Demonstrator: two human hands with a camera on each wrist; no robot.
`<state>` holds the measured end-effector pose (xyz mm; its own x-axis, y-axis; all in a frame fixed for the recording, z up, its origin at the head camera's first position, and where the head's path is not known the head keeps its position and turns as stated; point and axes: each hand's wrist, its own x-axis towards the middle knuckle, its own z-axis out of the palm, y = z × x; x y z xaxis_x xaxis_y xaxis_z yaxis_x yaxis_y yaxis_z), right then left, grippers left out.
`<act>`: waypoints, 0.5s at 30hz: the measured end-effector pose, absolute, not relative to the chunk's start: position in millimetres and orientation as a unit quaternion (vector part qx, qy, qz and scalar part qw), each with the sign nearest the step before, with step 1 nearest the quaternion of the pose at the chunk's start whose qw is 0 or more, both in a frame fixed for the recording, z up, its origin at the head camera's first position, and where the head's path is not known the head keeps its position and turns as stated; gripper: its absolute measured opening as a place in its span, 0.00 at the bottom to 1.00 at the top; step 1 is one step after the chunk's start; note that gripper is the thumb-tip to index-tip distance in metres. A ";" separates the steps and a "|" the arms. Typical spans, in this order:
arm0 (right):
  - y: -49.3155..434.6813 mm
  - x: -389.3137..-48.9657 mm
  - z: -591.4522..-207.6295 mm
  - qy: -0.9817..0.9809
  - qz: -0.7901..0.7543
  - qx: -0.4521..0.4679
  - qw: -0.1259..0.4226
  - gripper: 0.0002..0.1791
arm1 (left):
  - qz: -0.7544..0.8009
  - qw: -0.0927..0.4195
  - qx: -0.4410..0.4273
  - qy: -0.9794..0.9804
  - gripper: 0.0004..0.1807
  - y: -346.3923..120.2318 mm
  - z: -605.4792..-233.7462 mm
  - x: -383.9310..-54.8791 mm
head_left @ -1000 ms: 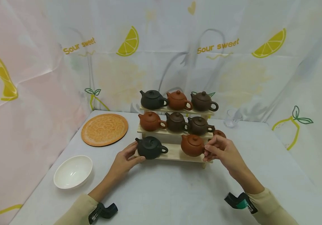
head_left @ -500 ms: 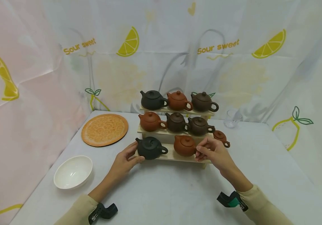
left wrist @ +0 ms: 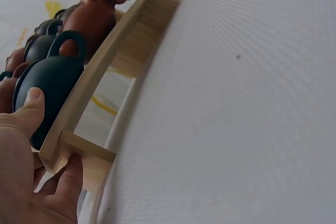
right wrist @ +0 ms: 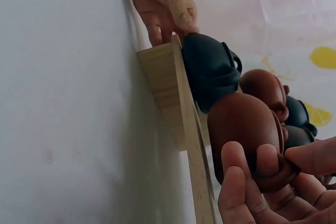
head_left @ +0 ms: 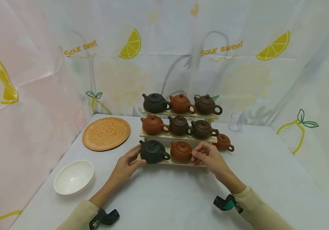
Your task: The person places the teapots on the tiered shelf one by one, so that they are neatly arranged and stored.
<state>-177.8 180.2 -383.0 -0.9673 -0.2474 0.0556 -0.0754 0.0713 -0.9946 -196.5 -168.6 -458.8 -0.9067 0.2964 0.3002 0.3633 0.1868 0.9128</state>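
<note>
My right hand point(head_left: 210, 158) pinches the handle of a reddish-brown clay teapot point(head_left: 181, 151) at the bottom shelf of a wooden tiered stand point(head_left: 178, 137). To its left on that shelf sits a black teapot point(head_left: 154, 151), spout to the left and handle to the right; the two are very close. My left hand point(head_left: 126, 166) is at the left end of the shelf. Its thumb point(left wrist: 32, 106) lies against the black teapot, and other fingers point(left wrist: 71, 182) curl beneath the shelf by the stand's leg. Whether the reddish-brown teapot's base touches the shelf is hard to tell.
Black, reddish and dark brown teapots fill the upper shelves, such as a dark brown one point(head_left: 206, 104). Another small reddish teapot point(head_left: 223, 142) stands right of the stand, a clear glass cup point(head_left: 234, 123) behind it. At left are a round orange-brown mat point(head_left: 106, 134) and a white bowl point(head_left: 73, 177).
My right hand has slid the reddish-brown teapot left along the bottom shelf, close to the black teapot. The small teapot behind has come into fuller view. My left hand has stayed in place.
</note>
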 end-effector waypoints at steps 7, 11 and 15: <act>175.4 -179.4 -386.0 0.721 -0.682 -0.100 0.070 0.07 | -0.642 0.005 -0.225 -0.733 0.37 -169.6 -456.7 -196.3; 173.4 -180.6 -388.7 0.721 -0.682 -0.098 0.075 0.07 | -0.659 -0.008 -0.241 -0.713 0.36 -171.6 -458.5 -196.1; 170.7 -182.0 -391.4 0.726 -0.675 -0.113 0.067 0.07 | -0.645 0.004 -0.254 -0.721 0.33 -173.3 -461.8 -197.4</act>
<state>-182.0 170.7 -391.4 -0.9652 -0.2556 0.0550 -0.0736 0.0639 -0.9952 -197.4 -173.3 -461.8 -0.8712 0.3610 0.3327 0.3706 0.0394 0.9279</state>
